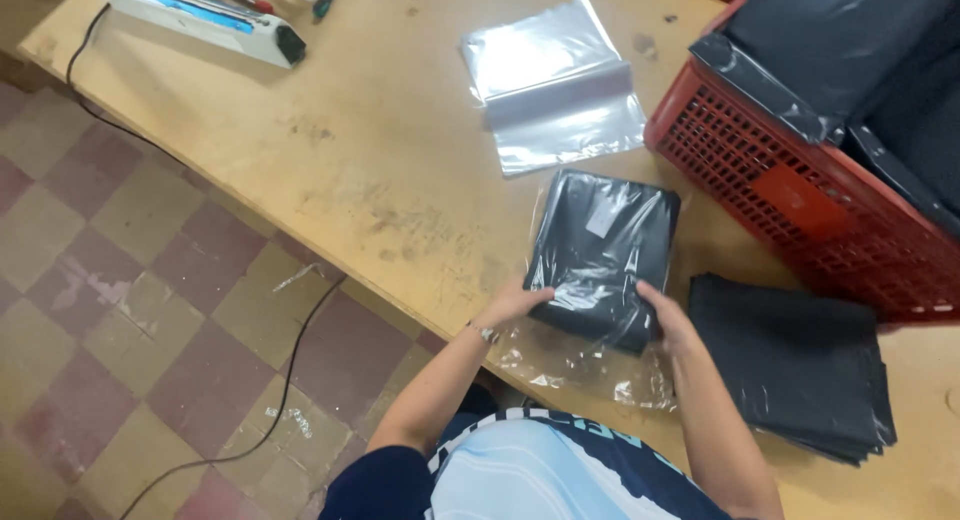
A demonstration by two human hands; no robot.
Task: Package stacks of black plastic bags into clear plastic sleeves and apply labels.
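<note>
Nearest to the viewer was the person's own torso, in a dark and pale blue shirt [520, 470], with both bare forearms reaching forward and slightly inward over the near edge of the desk [350, 160]. The desk was a broad, worn wooden top, stained in places, set above a chequered tile floor [130, 310]. On its right side stood a red plastic crate [800, 200], lined with black plastic. Just in front of the crate lay a flat stack of dark folded pieces [795, 365], close beside the right forearm.

Between the hands sat a dark folded bundle [603, 252] inside a clear plastic bag [580, 365], whose loose open end trailed back toward the person. The left hand [513, 302] was curled against the bundle's near left corner, fingers gripping it through the film, a band at the wrist. The right hand [668, 315] clasped the near right corner in the same way.

Farther off lay a pile of empty clear bags [550, 85], and at the far left corner a white heat sealer [200, 15] with its cord [280, 400] running down to the floor.
</note>
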